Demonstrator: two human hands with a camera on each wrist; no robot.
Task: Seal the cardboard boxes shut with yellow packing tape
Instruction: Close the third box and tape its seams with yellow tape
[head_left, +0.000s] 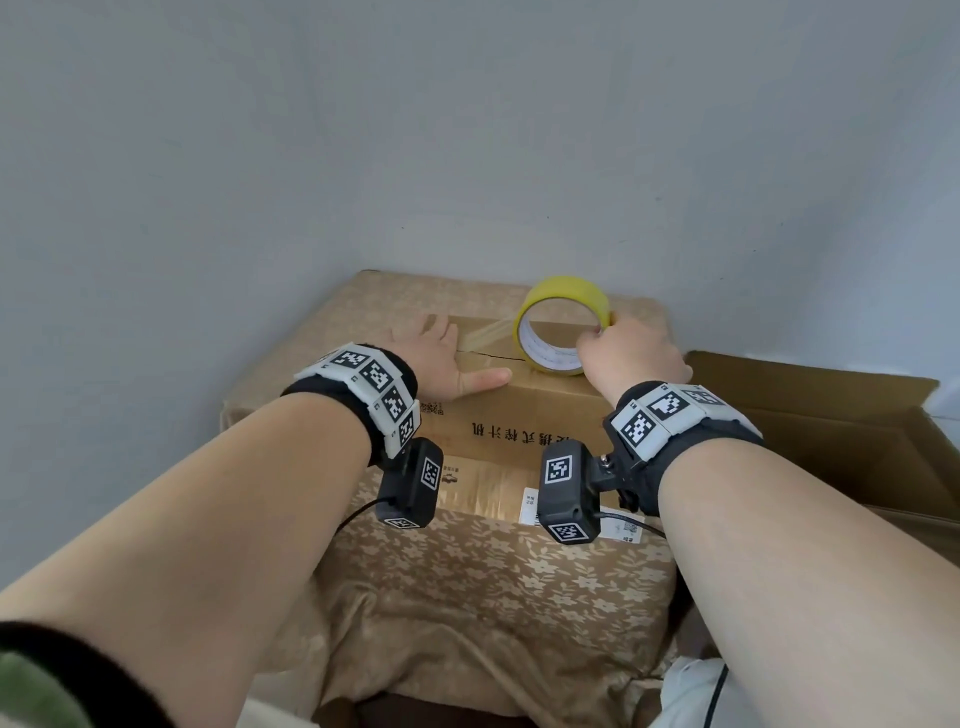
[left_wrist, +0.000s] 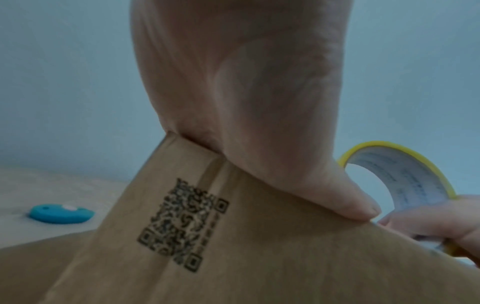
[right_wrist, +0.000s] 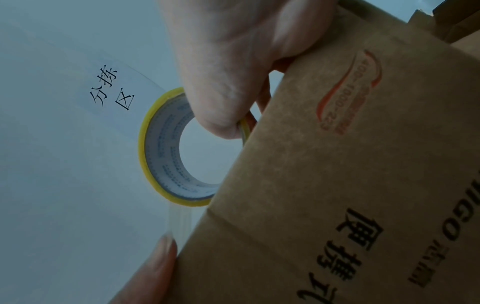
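A brown cardboard box (head_left: 524, 410) with black printed characters sits on a patterned cloth, its top flaps closed along a seam. My left hand (head_left: 441, 358) lies flat on the box top at its left end, fingers straight, pressing down the start of a strip of tape (head_left: 485, 332). My right hand (head_left: 631, 353) grips a roll of yellow packing tape (head_left: 563, 322), standing on edge on the box top, thumb inside the core. The strip runs from the roll to my left hand. In the wrist views the roll (right_wrist: 166, 152) and the box (left_wrist: 233, 257) show close up.
A second, larger cardboard box (head_left: 831, 431) stands open at the right. A small blue oval object (left_wrist: 61, 214) lies on the surface left of the box. A plain pale wall (head_left: 467, 130) rises right behind. The floral cloth (head_left: 493, 582) covers the support under the box.
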